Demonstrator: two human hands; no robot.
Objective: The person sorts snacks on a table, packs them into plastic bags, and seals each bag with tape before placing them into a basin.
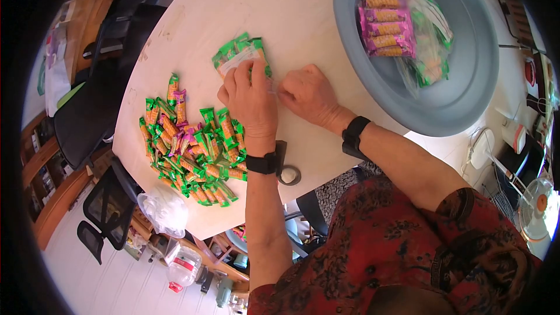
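Note:
A clear bag of green snack packets [242, 52] lies on the pale table. My left hand [252, 96] is over its near end, fingers bent and closed on it. Just to the right, my right hand [308, 94] is closed in a pinch near the bag's edge; its fingertips are turned down, and what they hold is hidden. A loose heap of small green packets [192, 160], with a few purple ones mixed in, is spread to the left and nearer to me.
A large blue basin [475, 76] at the right holds a pack of purple-wrapped snacks [386, 28] and a clear bag with green packets [430, 41]. A tape roll [289, 175] lies by the table's near edge. A white plastic bag [163, 211] and black chairs [108, 210] are at the left.

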